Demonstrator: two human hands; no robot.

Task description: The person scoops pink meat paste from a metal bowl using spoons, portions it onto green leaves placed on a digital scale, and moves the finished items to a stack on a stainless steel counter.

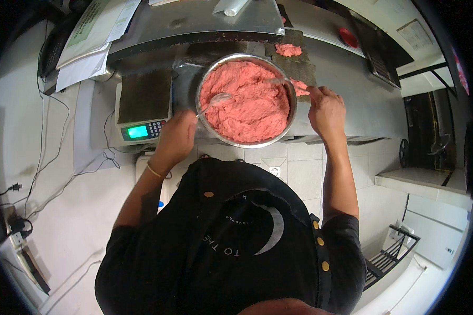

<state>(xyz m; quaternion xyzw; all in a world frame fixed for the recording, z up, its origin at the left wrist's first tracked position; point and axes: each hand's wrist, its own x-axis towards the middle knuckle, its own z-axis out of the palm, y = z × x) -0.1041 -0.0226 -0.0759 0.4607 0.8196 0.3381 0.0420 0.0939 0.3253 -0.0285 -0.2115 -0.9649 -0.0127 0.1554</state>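
Note:
A wide metal bowl (257, 143) full of pink minced paste (247, 105) stands in front of me. My left hand (177, 137) is closed around the handle of a metal spoon (222, 97) at the bowl's left rim; the spoon's head rests on the paste. Over the right rim, my right hand (327, 113) grips a thin metal utensil (285, 81), whose tip is blurred against the paste. Beneath that hand lies a dark green-brown sheet (306, 71) bearing a smear of paste (299, 86). Farther back, another paste lump (288, 50) sits on a similar sheet.
Left of the bowl, a digital scale (136, 132) with a lit green display carries a dark square sheet (144, 97). A raised metal shelf (194, 21) with a clear roll (235, 8) borders the back. Papers (92, 39) hang at far left; a red dish (348, 37) sits back right.

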